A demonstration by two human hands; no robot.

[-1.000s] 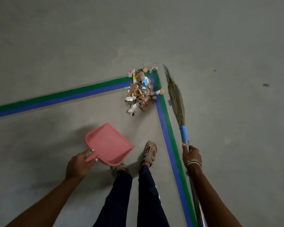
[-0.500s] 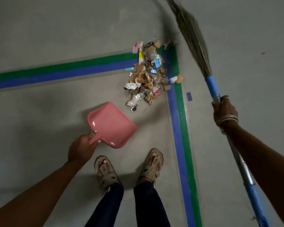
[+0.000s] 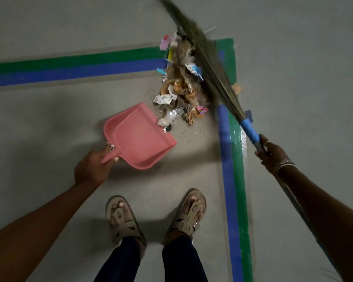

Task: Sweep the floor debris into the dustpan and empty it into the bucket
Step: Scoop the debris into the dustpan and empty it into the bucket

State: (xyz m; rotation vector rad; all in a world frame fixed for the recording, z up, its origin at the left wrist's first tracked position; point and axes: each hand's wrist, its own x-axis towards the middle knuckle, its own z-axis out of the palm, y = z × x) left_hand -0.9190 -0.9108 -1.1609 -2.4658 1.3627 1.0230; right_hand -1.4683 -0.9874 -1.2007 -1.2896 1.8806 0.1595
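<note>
A pile of paper scraps and wrappers, the debris (image 3: 181, 82), lies on the grey floor in the corner of the taped lines. My left hand (image 3: 92, 169) grips the handle of a pink dustpan (image 3: 138, 137), whose open front edge touches the near scraps of the pile. My right hand (image 3: 272, 153) grips the shaft of a grass broom (image 3: 208, 58) just below its blue wrapping. The blurred bristles lie against the right side of the pile. No bucket is in view.
Green and blue tape lines (image 3: 232, 180) form a corner on the floor, one running left, one running toward me on the right. My two sandalled feet (image 3: 155, 216) stand just behind the dustpan. A small orange scrap (image 3: 237, 88) lies right of the broom.
The broom has swung left from beyond the tape onto the right side of the pile. The dustpan has moved forward to the pile's near edge.
</note>
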